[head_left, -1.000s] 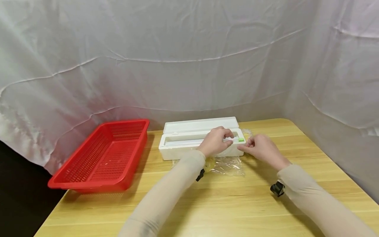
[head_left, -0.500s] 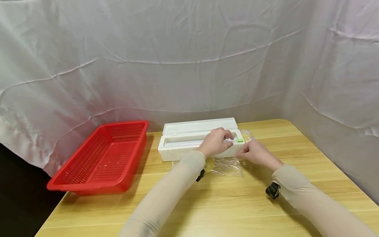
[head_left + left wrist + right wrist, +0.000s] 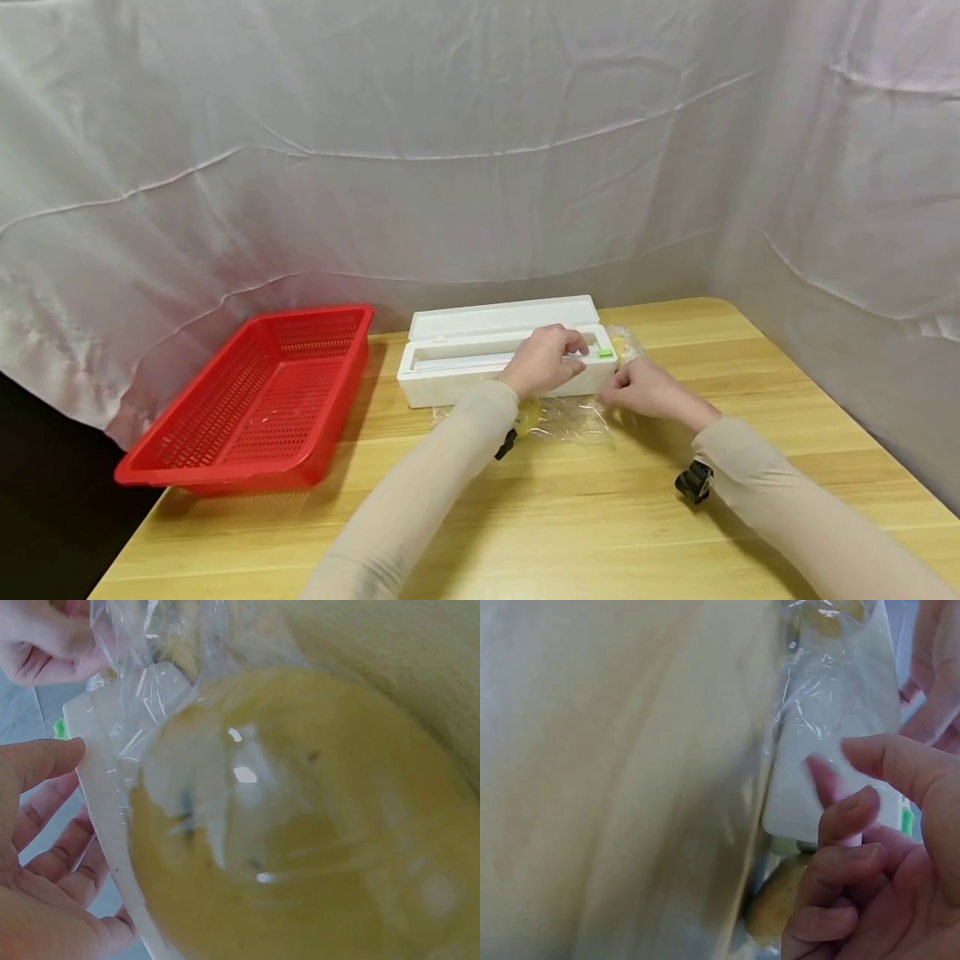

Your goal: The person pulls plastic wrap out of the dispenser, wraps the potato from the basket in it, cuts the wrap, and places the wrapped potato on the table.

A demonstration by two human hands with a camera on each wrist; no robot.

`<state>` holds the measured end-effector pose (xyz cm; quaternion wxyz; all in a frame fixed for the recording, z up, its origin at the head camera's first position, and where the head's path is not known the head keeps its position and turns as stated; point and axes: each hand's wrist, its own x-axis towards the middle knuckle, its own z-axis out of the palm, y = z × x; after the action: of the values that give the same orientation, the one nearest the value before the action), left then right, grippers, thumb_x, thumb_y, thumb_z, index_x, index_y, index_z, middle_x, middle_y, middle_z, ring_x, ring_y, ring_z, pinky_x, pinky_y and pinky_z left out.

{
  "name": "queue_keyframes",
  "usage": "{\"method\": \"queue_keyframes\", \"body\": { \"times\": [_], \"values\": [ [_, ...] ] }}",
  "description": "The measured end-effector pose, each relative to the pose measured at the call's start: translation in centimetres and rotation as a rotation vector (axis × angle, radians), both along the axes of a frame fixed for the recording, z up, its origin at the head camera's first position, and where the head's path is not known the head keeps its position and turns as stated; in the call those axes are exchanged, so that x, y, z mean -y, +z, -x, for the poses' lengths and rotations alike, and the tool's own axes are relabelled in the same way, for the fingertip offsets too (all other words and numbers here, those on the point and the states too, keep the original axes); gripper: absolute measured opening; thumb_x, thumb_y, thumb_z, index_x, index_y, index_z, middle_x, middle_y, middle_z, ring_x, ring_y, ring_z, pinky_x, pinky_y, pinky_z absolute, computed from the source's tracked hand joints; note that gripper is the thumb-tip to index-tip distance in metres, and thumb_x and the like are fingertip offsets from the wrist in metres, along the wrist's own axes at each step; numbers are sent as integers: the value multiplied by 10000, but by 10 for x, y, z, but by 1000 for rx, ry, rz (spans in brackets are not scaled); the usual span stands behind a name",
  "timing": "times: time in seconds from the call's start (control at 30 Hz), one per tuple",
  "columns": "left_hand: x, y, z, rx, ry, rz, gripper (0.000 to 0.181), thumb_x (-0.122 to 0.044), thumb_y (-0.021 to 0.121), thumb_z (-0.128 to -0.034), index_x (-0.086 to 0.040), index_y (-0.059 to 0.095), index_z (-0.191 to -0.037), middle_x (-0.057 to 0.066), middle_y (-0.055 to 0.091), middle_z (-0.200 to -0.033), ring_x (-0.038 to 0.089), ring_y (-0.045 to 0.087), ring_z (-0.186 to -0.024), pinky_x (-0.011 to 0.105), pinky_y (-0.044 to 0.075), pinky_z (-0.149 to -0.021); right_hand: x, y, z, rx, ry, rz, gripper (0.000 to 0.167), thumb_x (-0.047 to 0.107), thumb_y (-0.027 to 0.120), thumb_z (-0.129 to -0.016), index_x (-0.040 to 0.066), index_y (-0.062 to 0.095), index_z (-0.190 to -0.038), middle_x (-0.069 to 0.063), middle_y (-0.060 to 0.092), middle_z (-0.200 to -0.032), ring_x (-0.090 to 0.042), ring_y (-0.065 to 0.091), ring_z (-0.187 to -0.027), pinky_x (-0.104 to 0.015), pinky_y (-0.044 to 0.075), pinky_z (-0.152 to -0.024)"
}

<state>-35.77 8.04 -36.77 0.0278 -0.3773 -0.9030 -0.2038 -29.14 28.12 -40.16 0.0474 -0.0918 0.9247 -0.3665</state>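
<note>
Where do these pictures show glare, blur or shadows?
Left wrist view: bright glints on the clear plastic around the yellow item; right wrist view: the tabletop is hazy, its grain smeared; head view: crisper, with a soft shadow beside the red basket.

Long beige fabric sleeves (image 3: 431,475) are worn on both arms.
At each wrist's underside, a small, blocky black device (image 3: 693,482) is worn.
</note>
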Motion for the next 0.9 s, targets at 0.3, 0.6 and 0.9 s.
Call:
{"method": "queue_keyframes", "body": {
  "times": [0.3, 0.6, 0.9],
  "values": [
    [0, -2, 1, -5, 6, -2, 167, -214, 762, -1006, -157, 787, -1160, 17, 734, -1120, 138, 650, -1038, 294, 551, -933, 5, 0, 3, 22, -28, 7, 348, 330, 755, -1003, 35, 810, -827, 3, 620, -570, -65, 495, -516, -224, 423, -513],
    [-1, -4, 0, -6, 10, 5, 171, -216, 759, -1005, -166, 784, -1166, 6, 729, -1117, 130, 644, -1028, 286, 547, -927, 5, -10, 6, 6, -13, 6, 299, 210, 823, -918, 32, 730, -696, 59, 586, -555, -58, 449, -529, -213, 357, -510],
    [1, -3, 1, -6, 11, 12, 172, -223, 767, -1004, -169, 782, -1166, -4, 707, -1089, 120, 617, -993, 282, 532, -901, 4, -9, 2, 18, -11, -19, 251, 207, 836, -907, 60, 750, -722, 56, 608, -585, -54, 471, -541, -217, 391, -522]
  ]
}}
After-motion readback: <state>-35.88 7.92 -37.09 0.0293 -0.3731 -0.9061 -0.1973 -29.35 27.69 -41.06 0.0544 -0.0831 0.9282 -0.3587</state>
